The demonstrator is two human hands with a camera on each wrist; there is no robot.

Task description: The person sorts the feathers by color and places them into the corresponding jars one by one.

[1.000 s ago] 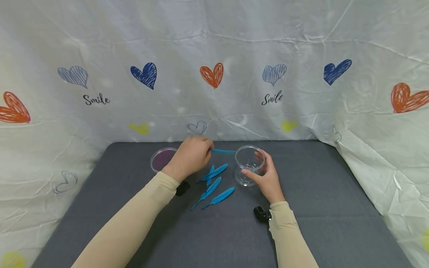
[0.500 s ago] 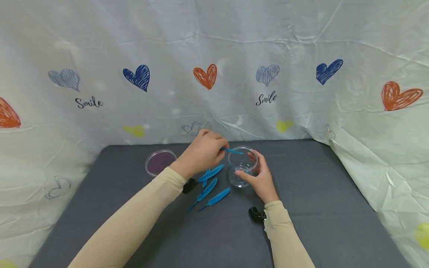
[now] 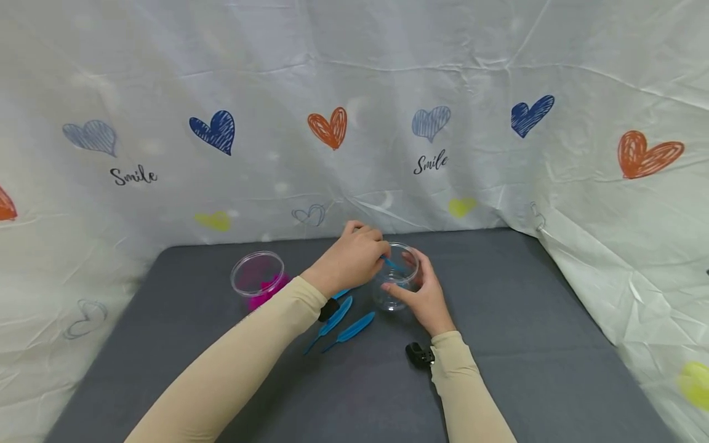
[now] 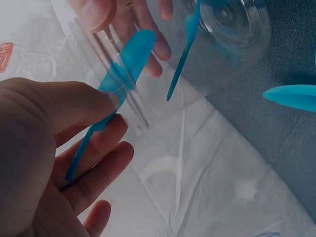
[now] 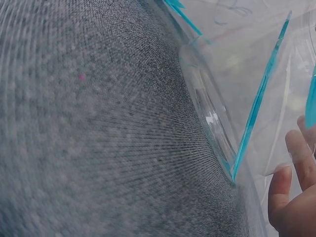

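My left hand (image 3: pixel 354 255) pinches a blue feather (image 4: pixel 137 55) between thumb and fingers at the mouth of a clear plastic jar (image 3: pixel 383 299). The feather's vane reaches past the rim in the left wrist view. My right hand (image 3: pixel 431 301) holds the jar from its right side, thumb in front and fingers behind. Another blue feather (image 5: pixel 261 96) leans inside the jar, its lower end near the bottom. On the table to the left of the jar lie more blue feathers (image 3: pixel 356 327), partly hidden by my left wrist.
A second clear jar (image 3: pixel 238 284) with bright pink contents (image 3: pixel 268 293) stands on the left, partly behind my left forearm. The dark grey table (image 3: pixel 532 344) ends at a white cloth (image 3: pixel 266 172) printed with hearts.
My left hand has moved right, bringing its feather from left of the jar to its mouth, the tip now dipping inside. My right hand keeps holding the jar.
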